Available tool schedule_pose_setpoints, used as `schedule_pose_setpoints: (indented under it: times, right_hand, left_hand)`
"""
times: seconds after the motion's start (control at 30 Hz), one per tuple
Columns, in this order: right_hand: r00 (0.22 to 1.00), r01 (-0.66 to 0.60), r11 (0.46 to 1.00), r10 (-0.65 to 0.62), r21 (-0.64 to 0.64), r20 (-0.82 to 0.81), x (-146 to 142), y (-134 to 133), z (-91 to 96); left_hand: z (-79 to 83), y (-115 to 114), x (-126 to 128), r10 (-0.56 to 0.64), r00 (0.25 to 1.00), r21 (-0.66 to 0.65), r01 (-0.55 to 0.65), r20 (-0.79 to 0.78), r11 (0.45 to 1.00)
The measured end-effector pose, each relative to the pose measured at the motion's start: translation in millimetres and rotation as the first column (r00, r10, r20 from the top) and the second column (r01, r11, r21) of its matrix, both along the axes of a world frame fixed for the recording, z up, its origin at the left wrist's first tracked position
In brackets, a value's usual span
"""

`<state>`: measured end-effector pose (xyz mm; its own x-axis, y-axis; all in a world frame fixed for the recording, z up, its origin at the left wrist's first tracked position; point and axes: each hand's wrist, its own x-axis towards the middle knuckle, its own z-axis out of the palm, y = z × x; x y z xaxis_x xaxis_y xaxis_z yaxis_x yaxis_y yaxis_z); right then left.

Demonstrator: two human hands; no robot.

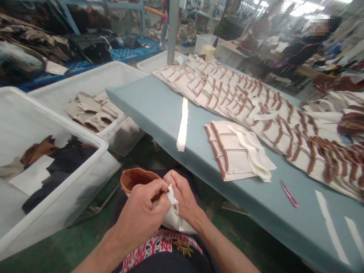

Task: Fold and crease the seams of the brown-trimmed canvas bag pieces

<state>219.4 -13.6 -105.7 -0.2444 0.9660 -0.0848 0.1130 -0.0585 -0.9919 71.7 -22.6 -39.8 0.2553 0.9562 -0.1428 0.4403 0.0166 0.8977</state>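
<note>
On my lap is a cream fabric pouch point(167, 222) with a brown lining point(139, 175) showing at its gaping mouth. My left hand point(145, 206) pinches its edge between thumb and fingers, where a small white bit point(170, 195) sticks up. Close against it, my right hand point(183, 195) is closed on the same edge from the other side. Both hands hide part of the pouch, and whatever lies between the fingertips is hard to make out.
On the blue-grey table point(159, 110) lie overlapping rows of brown-edged cream pieces point(227, 91), a smaller stack point(233, 155), white strips point(182, 125) and a pink cutter point(290, 194). White bins point(105, 148) holding fabric pieces stand at left. Another person point(305, 49) sits far right.
</note>
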Motion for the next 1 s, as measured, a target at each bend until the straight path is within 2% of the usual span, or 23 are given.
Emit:
schedule_pose_setpoints:
  times: [0.1,0.17,0.23,0.27,0.3,0.37,0.43,0.53,0.6,0.63,0.7,0.8,0.9,1.0]
  right_hand:
    - [0.999,-0.049,0.999,0.049,-0.012,-0.017,9,7,-2.2]
    - [0.998,0.053,0.999,-0.053,-0.001,-0.022,21,11,6.6]
    - [0.984,0.176,0.982,-0.175,0.073,-0.017,33,13,25.7]
    - [0.98,0.197,0.971,-0.197,0.137,-0.014,38,12,38.5]
    - [0.986,0.161,0.964,-0.164,0.209,-0.004,42,11,52.5]
    - [0.999,-0.016,0.939,-0.002,0.342,0.052,46,9,79.6]
    - [0.98,-0.192,0.878,0.151,0.438,0.127,45,12,98.8]
    - [0.934,-0.35,0.769,0.246,0.535,0.258,40,22,106.2]
    - [0.903,-0.415,0.727,0.256,0.548,0.344,39,28,103.1]
    - [0.885,-0.445,0.725,0.269,0.525,0.379,39,29,101.5]
    - [0.851,-0.496,0.755,0.322,0.429,0.416,39,29,100.5]
    - [0.819,-0.542,0.793,0.425,0.278,0.385,41,25,103.3]
    - [0.838,-0.525,0.806,0.435,0.272,0.33,41,22,104.7]
    - [0.869,-0.485,0.841,0.434,0.241,0.237,39,21,101.6]
  left_hand:
    - [9.2,6,-1,-0.083,0.994,-0.061,0.087,0.072,0.994]
    - [16.4,12,-6,-0.114,0.99,-0.075,0.121,0.083,0.99]
    - [22.6,16,-12,-0.149,0.983,-0.101,0.16,0.102,0.982]
    - [25.2,18,-14,-0.174,0.978,-0.108,0.186,0.113,0.977]
    - [27.6,19,-17,-0.197,0.973,-0.107,0.21,0.12,0.972]
    - [32.0,20,-20,-0.228,0.965,-0.085,0.24,0.127,0.967]
    - [36.2,19,-22,-0.241,0.962,-0.06,0.25,0.132,0.966]
    - [42.2,16,-25,-0.252,0.962,-0.022,0.256,0.107,0.967]
    - [45.6,13,-28,-0.263,0.963,0.017,0.262,0.064,0.965]
    - [47.0,11,-29,-0.265,0.963,0.041,0.263,0.043,0.964]
    - [48.8,6,-31,-0.265,0.964,0.078,0.264,0.009,0.961]
    - [49.5,0,-32,-0.256,0.966,0.153,0.257,-0.026,0.954]
    - [46.6,-4,-31,-0.235,0.969,0.28,0.248,-0.078,0.928]
    - [37.8,-5,-31,-0.226,0.965,0.404,0.26,-0.129,0.877]
